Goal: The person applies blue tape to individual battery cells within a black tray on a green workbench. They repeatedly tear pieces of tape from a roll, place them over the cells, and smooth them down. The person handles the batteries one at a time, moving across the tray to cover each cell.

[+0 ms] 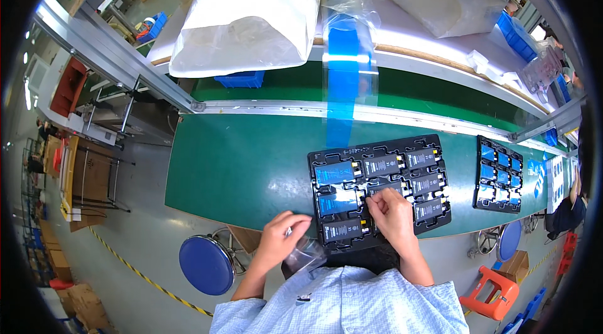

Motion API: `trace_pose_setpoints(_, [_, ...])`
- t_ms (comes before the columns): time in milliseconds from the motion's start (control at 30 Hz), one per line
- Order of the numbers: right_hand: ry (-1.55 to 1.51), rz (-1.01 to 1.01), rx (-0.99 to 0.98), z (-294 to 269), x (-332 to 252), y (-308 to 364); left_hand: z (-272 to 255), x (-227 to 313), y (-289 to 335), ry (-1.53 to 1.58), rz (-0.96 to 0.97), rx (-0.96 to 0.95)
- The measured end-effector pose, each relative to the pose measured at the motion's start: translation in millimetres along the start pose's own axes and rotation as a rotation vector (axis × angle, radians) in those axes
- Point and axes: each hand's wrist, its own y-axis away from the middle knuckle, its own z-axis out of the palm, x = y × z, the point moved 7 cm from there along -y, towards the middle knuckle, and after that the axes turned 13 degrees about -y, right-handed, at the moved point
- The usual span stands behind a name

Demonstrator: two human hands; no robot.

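A black moulded tray [336, 247] lies on the green bench in front of me, holding several flat batteries in rows. Two in its left column have blue faces, such as the upper blue battery [334, 172]; the others show dark labelled faces, like the dark battery [342, 229]. My right hand [392, 216] is over the middle column, thumb and fingers pinched at a battery there; what they grip is hidden. Left of the tray, my left hand [281, 241] is curled closed on clear plastic film [308, 255], which hangs by the tray's near corner.
Another black tray [497, 208] with blue-faced batteries sits farther right on the bench [239, 164]. Blue tape under clear film [341, 101] hangs from the shelf. Large plastic bags [245, 26] rest above. A blue stool [206, 265] and an orange stool [493, 293] stand on the floor.
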Motion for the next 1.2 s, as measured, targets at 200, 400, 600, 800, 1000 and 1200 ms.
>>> trace_pose_setpoints(200, [-0.23, 0.191, -0.024, -15.8, 24.1, 7.0, 45.2, -125.1, 95.2, 0.945, -0.501, -0.498])
trace_pose_setpoints(400, [-0.27, 0.143, -0.068, -33.8, 21.5, -38.0, 148.4, -372.6, 186.0, 1.218, -1.191, 0.382])
trace_pose_setpoints(600, [-0.344, -0.206, 0.116, -37.9, -20.3, -115.7, 177.1, -465.0, 184.7, 1.171, -1.428, 0.907])
trace_pose_setpoints(800, [-0.286, -0.013, -0.221, 12.2, -15.8, -120.3, 112.8, -415.5, 147.2, 0.423, -1.722, 0.794])
trace_pose_setpoints(1000, [-0.717, 0.06, -0.304, 20.6, -22.4, -96.1, 66.0, -388.8, 116.8, 0.378, -1.135, 0.877])
trace_pose_setpoints(1200, [-0.89, -0.003, -0.338, -0.4, -49.6, -82.2, 14.2, -215.4, 105.6, 0.309, -0.695, 1.296])
